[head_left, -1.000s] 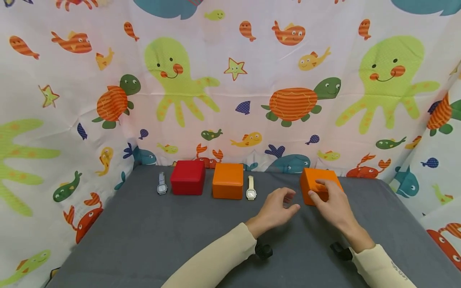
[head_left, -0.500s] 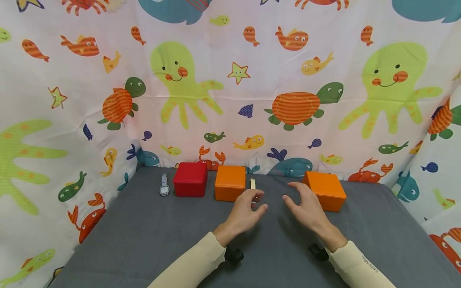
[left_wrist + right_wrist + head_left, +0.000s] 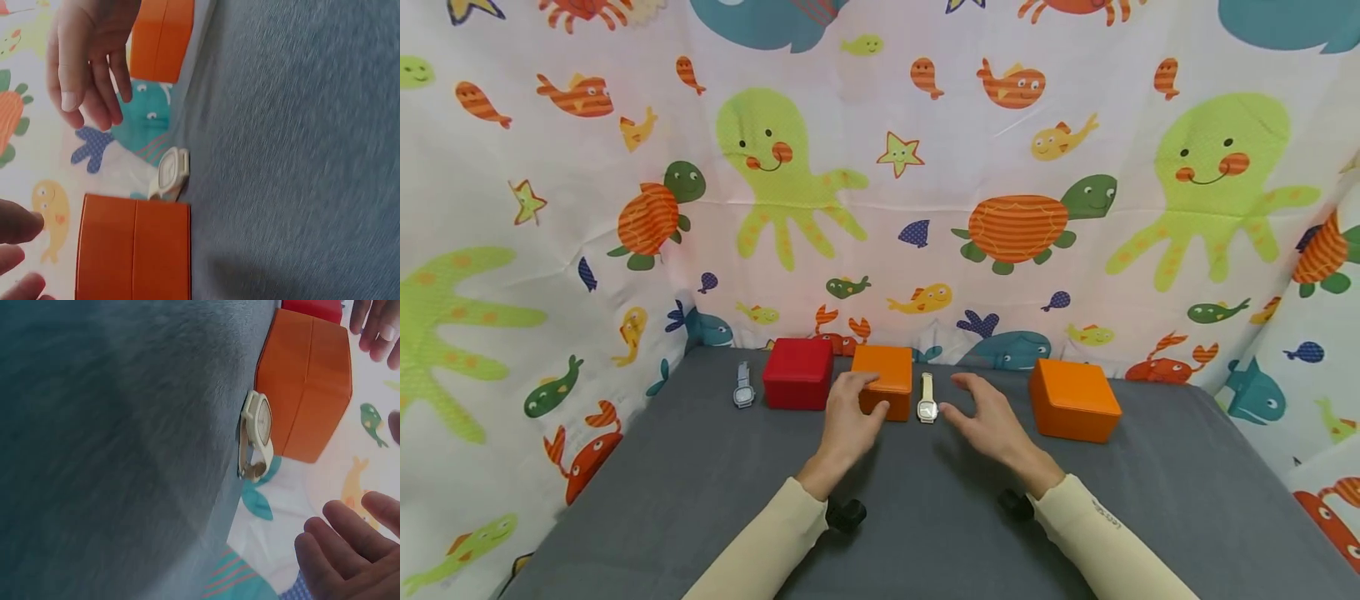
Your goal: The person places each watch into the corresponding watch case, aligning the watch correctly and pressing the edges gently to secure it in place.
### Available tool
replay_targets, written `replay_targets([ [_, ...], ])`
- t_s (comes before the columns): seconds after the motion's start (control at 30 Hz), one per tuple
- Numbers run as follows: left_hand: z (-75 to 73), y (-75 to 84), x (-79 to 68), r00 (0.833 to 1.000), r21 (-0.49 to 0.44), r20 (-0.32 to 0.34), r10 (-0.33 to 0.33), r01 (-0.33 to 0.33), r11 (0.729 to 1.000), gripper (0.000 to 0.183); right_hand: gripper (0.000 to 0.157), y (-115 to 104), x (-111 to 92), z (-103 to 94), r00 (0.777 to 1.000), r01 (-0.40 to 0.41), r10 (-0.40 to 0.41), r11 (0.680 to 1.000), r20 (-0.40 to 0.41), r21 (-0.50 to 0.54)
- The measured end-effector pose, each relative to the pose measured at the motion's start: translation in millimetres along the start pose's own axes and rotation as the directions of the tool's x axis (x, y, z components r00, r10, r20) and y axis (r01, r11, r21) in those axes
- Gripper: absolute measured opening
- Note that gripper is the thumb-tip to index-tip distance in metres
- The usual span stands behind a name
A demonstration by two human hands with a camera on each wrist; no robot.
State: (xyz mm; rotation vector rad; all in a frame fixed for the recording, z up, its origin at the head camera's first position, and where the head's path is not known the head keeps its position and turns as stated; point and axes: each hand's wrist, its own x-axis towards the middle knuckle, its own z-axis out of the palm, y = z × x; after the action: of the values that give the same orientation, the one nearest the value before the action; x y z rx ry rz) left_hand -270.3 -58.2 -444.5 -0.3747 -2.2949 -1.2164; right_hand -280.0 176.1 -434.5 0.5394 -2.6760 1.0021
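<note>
My left hand (image 3: 848, 423) hovers at the front left of the middle orange box (image 3: 891, 379), thumb and fingers spread. In the left wrist view its fingers (image 3: 15, 222) show beside that box, apparently apart from it. Just right of the box lies a cream wristwatch (image 3: 927, 408), dial toward me. My right hand (image 3: 996, 429) is held above the table to the right of this watch. Its fingers are loosely bent with nothing between them, as the right wrist view also shows. A red box (image 3: 797, 375) stands left of the middle orange box.
A second orange box (image 3: 1075, 400) stands at the right of the grey tabletop (image 3: 917, 533). A pale grey-blue wristwatch (image 3: 743, 387) lies left of the red box. Behind the table hangs a sea-animal curtain (image 3: 865, 208), and it continues along both sides.
Both hands have moved left. The right hand has come away from the right orange box, and the left hand has passed the cream watch to the middle orange box. The view has shifted slightly.
</note>
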Motion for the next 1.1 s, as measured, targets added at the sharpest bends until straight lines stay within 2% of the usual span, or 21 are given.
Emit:
replay_targets([
  [0.33, -2.8, -16.6, 7.3, 0.992, 0.016, -0.056, -0.112, 0.113, 0.993, 0.051, 0.063, -9.5, 20.3, 27.5, 0.996, -0.048, 0.043, 0.997, 0.076, 0.062],
  [0.47, -1.1, -21.4, 10.6, 0.983, 0.014, -0.038, -0.180, 0.181, 0.983, 0.058, 0.069, -8.9, 23.6, 35.1, 0.995, -0.057, 0.051, 0.995, 0.088, 0.078],
  [0.6, 1.6, -26.5, 13.5, 0.965, 0.004, 0.010, -0.262, 0.262, 0.965, 0.064, 0.072, -8.1, 26.5, 41.7, 0.994, -0.063, 0.055, 0.995, 0.098, 0.082],
  [0.73, 2.8, -33.7, 14.9, 0.952, 0.010, 0.033, -0.305, 0.305, 0.952, 0.061, 0.069, -11.8, 29.1, 49.4, 0.991, -0.083, 0.072, 0.992, 0.110, 0.096],
  [0.87, 3.8, -39.0, 15.8, 0.941, 0.008, 0.039, -0.336, 0.336, 0.942, 0.057, 0.060, -16.0, 31.4, 54.0, 0.990, -0.091, 0.077, 0.988, 0.118, 0.121],
  [1.1, 3.2, -41.1, 17.6, 0.940, -0.030, 0.053, -0.337, 0.339, 0.940, 0.053, 0.046, -18.8, 35.8, 57.6, 0.992, -0.111, 0.102, 0.984, 0.069, 0.142],
])
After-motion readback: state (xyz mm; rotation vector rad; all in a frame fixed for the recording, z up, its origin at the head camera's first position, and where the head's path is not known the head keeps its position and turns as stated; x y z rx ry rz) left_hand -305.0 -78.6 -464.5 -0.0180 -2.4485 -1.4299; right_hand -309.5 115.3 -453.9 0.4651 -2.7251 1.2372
